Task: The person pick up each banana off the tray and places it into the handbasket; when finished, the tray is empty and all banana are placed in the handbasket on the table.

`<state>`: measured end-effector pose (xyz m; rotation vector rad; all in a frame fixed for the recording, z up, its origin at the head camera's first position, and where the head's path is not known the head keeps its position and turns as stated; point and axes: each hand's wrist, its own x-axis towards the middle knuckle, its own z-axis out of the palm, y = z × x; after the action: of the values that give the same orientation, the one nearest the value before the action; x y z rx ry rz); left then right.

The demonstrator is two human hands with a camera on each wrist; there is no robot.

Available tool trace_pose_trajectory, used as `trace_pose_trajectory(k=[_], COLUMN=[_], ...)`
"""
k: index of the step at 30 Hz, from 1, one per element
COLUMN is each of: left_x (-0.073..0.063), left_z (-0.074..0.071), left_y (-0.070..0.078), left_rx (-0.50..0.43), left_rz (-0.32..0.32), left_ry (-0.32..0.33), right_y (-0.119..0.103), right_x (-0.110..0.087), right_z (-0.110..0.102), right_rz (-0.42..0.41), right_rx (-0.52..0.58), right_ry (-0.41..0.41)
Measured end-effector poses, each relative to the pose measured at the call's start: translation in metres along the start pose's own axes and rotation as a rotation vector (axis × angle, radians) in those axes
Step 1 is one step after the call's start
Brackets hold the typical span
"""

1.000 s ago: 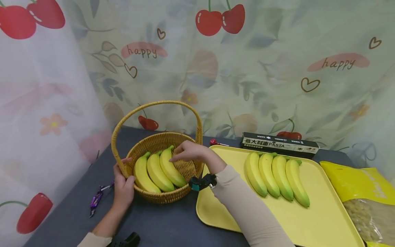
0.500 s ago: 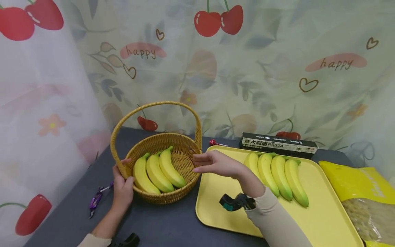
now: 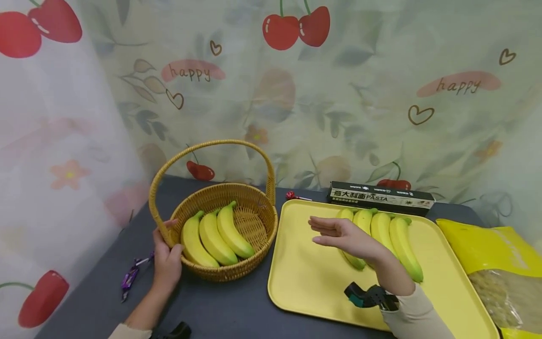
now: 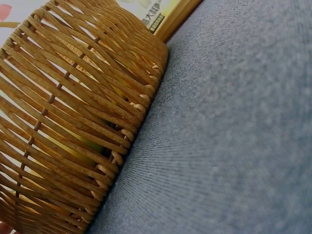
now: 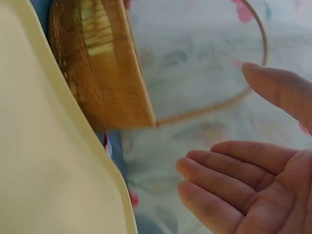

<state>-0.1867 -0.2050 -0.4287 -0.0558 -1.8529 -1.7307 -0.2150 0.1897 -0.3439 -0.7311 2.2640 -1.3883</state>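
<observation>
My left hand (image 3: 166, 263) grips the left side of a woven wicker basket (image 3: 228, 272), where its hooped handle meets the rim. Three yellow bananas (image 3: 217, 238) with green tips lie side by side in the basket's left part. My right hand (image 3: 349, 239) is over a yellow tray (image 3: 306, 282), fingers straight, thumb apart, holding nothing. Behind that hand lies a row of several bananas (image 3: 402, 249), partly hidden by it. The right wrist view shows the open palm (image 5: 273, 204); basket weave (image 4: 73, 102) fills the left wrist view's left side.
Behind the tray stands a black pasta box (image 3: 381, 198), with a red lollipop (image 3: 290, 195) left of it. A yellow bag of pasta (image 3: 495, 254) lies at the right. Left of the basket is a purple-wrapped candy (image 3: 129, 278). A printed curtain (image 3: 305, 122) hangs behind the table.
My right hand has drawn back from over the basket's bananas, moving right until it is above the tray. The left hand stays on the basket.
</observation>
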Motion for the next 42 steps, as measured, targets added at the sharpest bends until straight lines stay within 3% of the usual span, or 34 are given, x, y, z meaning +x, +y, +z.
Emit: trace_pose_trajectory(k=[8, 17, 22, 28, 32, 38, 42], left_x=[0.001, -0.001, 0.0, 0.0, 0.0, 0.0, 0.0], left_z=[-0.001, -0.001, -0.001, -0.002, -0.001, -0.002, -0.002], left_y=[0.001, 0.001, 0.0, 0.0, 0.001, 0.001, 0.0], left_rx=[0.009, 0.013, 0.011, 0.009, 0.005, 0.001, -0.011], left_rz=[0.008, 0.005, 0.014, 0.015, 0.007, 0.016, 0.019], left_ry=[-0.01, -0.002, -0.004, -0.001, 0.001, 0.007, -0.005], right_y=[0.022, 0.055, 0.067, 0.073, 0.079, 0.086, 0.089], right_x=[-0.023, -0.016, -0.01, -0.004, -0.001, 0.003, 0.003], right_z=[-0.019, -0.018, -0.014, -0.005, 0.001, 0.006, 0.007], right_rz=[0.092, 0.154, 0.172, 0.181, 0.145, 0.09, 0.079], right_rx=[-0.002, -0.003, -0.017, -0.17, -0.253, -0.258, -0.248], right_ry=[0.242, 0.453, 0.478, 0.48, 0.519, 0.544, 0.517])
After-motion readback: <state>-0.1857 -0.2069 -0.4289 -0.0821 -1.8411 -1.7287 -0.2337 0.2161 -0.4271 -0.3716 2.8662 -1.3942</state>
